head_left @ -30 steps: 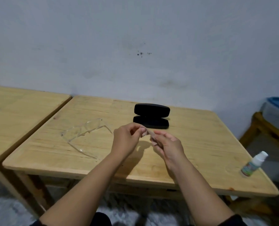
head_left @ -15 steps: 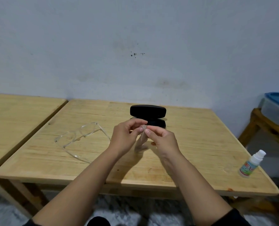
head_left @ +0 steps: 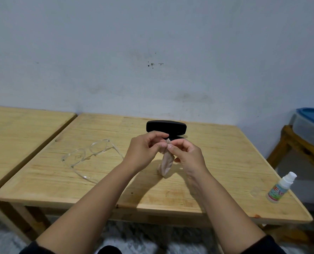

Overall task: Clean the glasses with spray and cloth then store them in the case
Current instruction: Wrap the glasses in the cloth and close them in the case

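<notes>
A small pale pink cloth [head_left: 165,165] hangs down above the wooden table [head_left: 216,162]. My left hand [head_left: 143,151] and my right hand [head_left: 186,155] both pinch its top edge, fingertips close together. Clear-framed glasses [head_left: 90,156] lie unfolded on the table to the left of my hands. The black case [head_left: 166,129] stands open just behind my hands, its lower half partly hidden by them. The white spray bottle [head_left: 280,187] stands at the table's right front edge.
A second wooden table [head_left: 15,136] adjoins on the left. At the far right a wooden stand [head_left: 299,143] carries a blue-lidded plastic box [head_left: 312,123]. A grey wall rises right behind the tables.
The cloth, stretched flat between my hands a second ago, now hangs down loosely from both pinches. My hands have drawn closer together.
</notes>
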Available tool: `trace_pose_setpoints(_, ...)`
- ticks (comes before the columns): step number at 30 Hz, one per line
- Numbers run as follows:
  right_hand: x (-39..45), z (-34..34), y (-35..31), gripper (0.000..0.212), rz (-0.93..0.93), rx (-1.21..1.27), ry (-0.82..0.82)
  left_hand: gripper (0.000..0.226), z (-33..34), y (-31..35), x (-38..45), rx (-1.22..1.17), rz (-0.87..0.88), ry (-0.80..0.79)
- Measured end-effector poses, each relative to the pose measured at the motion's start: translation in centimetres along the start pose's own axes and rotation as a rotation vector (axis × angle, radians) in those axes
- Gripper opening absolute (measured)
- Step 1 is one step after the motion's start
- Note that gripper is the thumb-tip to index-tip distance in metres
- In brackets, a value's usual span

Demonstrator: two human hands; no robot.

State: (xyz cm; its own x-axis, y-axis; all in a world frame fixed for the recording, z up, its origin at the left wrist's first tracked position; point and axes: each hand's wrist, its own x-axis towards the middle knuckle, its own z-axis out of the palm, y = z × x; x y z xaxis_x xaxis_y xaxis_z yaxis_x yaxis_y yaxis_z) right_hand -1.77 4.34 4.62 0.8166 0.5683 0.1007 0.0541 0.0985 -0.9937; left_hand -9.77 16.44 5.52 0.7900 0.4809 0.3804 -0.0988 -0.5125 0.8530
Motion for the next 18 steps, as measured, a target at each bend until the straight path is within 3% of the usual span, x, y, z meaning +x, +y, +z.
trace_pose_setpoints(11, 0.6, -1.6, -0.9, 0.021, 0.06, 0.131, -0.081, 0.021, -1.4, 1.3, 1.3, 0.101, 0.024, 0.072)
trace_pose_setpoints(18, 0.7, -2.4, -2.1, 0.024, 0.01, 0.072, -0.098, 0.018, -2.6, 1.9, 2.0, 0.184, 0.083, 0.135)
